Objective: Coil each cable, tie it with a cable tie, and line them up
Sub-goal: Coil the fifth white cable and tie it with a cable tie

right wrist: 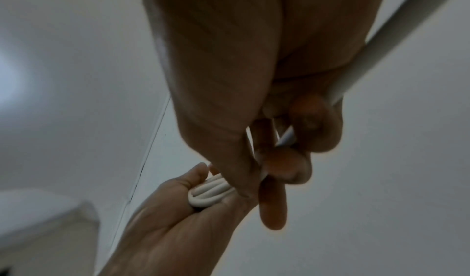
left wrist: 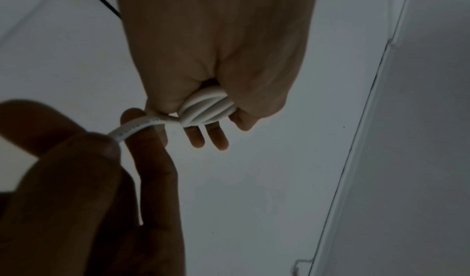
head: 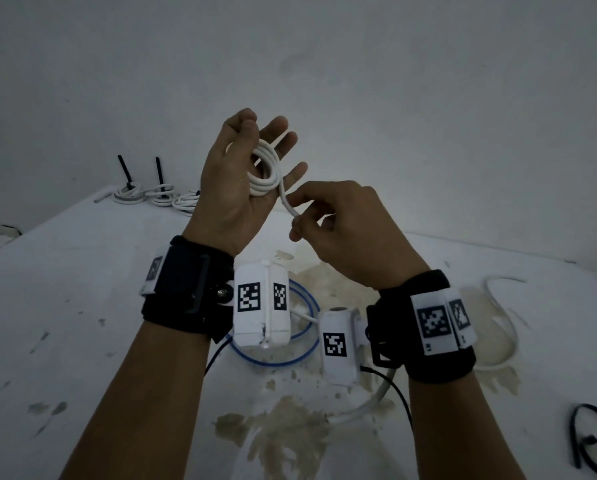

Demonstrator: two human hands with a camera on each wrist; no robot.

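My left hand (head: 252, 168) is raised above the table with a white cable coil (head: 264, 173) of several loops lying in its palm, thumb curled over the loops and the other fingers straight. The same coil (left wrist: 206, 109) shows in the left wrist view and, as a white coil (right wrist: 208, 193), in the right wrist view. My right hand (head: 325, 216) pinches the cable's loose strand (head: 288, 204) just below the coil. The rest of that white cable (head: 366, 407) trails down to the table under my right wrist.
Three tied white coils (head: 151, 197) with black cable ties sticking up sit in a row at the table's far left. A blue cable loop (head: 307, 351) lies under my wrists, a loose white cable (head: 508, 327) at the right, black cable ties (head: 595, 441) at the lower right. A wall stands behind the stained white table (head: 65, 306).
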